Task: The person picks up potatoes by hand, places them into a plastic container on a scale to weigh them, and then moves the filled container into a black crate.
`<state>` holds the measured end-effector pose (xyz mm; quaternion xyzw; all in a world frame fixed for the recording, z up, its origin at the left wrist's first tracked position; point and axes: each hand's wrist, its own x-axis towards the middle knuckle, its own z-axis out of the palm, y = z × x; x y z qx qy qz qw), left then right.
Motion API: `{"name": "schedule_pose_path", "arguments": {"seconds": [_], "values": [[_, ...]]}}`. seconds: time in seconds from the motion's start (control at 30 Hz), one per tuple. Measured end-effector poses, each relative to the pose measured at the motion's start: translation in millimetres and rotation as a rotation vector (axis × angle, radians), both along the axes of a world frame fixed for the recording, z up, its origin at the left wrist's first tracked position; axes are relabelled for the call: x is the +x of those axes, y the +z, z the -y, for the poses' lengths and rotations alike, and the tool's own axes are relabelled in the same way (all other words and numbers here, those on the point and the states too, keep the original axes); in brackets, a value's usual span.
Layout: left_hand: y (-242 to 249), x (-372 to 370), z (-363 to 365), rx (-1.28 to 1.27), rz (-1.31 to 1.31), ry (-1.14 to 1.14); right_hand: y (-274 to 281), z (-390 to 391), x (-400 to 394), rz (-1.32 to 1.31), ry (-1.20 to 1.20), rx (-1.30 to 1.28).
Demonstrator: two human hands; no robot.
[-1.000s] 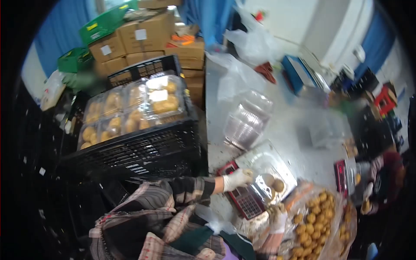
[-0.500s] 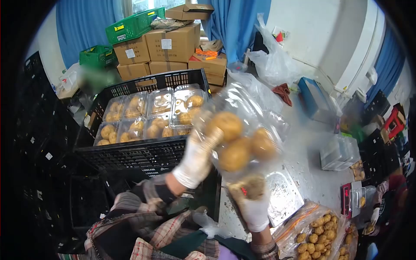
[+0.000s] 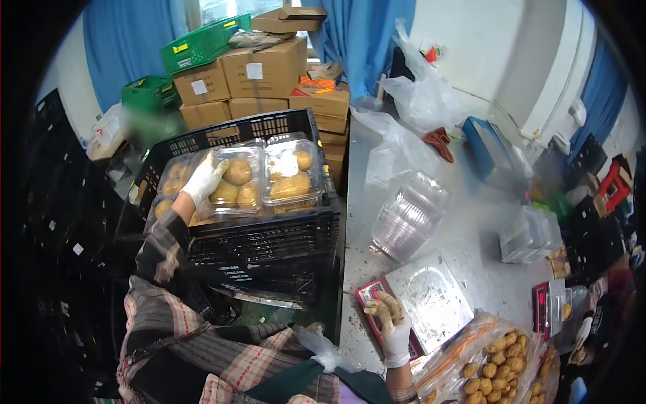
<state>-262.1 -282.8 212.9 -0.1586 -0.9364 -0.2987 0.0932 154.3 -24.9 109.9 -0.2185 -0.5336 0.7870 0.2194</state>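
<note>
My left hand (image 3: 204,180), in a white glove, grips the left side of a clear plastic clamshell box of potatoes (image 3: 237,192). This box lies on top of the other filled boxes in the black crate (image 3: 269,232). A second filled clamshell (image 3: 291,178) sits to its right. Over the red display end of a weighing scale (image 3: 431,299) is my right hand (image 3: 393,330), also gloved, with soiled fingertips. Its fingers are loosely bent and apart, with nothing in them. Behind the scale lies a stack of clear plastic boxes (image 3: 410,215).
An open plastic bag of potatoes (image 3: 498,367) is at the table's near right. Stacked cardboard boxes (image 3: 262,74) and a green crate (image 3: 205,44) stand behind the black crate. At far right, another person's gloved hand (image 3: 583,333) is near a second scale (image 3: 540,310).
The box of potatoes has gone from above the table leftward into the black crate with my left hand. My right hand has come away from it and lowered slightly over the scale.
</note>
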Motion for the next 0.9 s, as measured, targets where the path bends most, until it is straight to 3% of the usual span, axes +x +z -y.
{"name": "schedule_pose_path", "arguments": {"seconds": [0.07,0.13,0.2,0.27,0.33,0.4,0.47,0.57,0.6,0.63,0.8,0.87,0.9], "values": [[14,50,-37,-0.331,-0.582,0.091,-7,0,7,0.014,-0.037,0.041],[36,118,-93,0.175,-0.547,-0.353,-14,-2,13,0.042,-0.106,0.088],[37,186,-151,0.453,-0.15,-0.791,-31,-2,19,0.097,-0.119,0.167],[-3,210,-219,0.394,-0.215,-0.94,-35,6,29,0.152,-0.093,0.161],[-62,200,-292,0.418,-0.064,-0.932,-41,15,44,0.172,-0.171,0.076],[-120,174,-341,0.207,-0.179,-0.876,-53,22,68,0.235,-0.269,0.044],[-155,146,-361,-0.006,-0.161,-0.96,-71,26,104,0.309,-0.405,0.075],[-162,122,-369,0.084,0.008,-1.007,-93,47,168,0.421,-0.673,0.062],[-154,120,-368,0.132,0.194,-0.98,-105,57,187,0.433,-0.767,0.045],[-155,115,-369,0.144,0.173,-0.942,-112,68,203,0.477,-0.868,0.015],[-167,62,-378,0.112,0.497,-0.996,-110,112,262,0.561,-1.162,-0.03],[-175,38,-385,0.155,0.579,-0.979,-116,132,280,0.584,-1.265,-0.064],[-179,33,-386,0.259,0.389,-0.979,-121,141,286,0.597,-1.309,-0.077]]}}
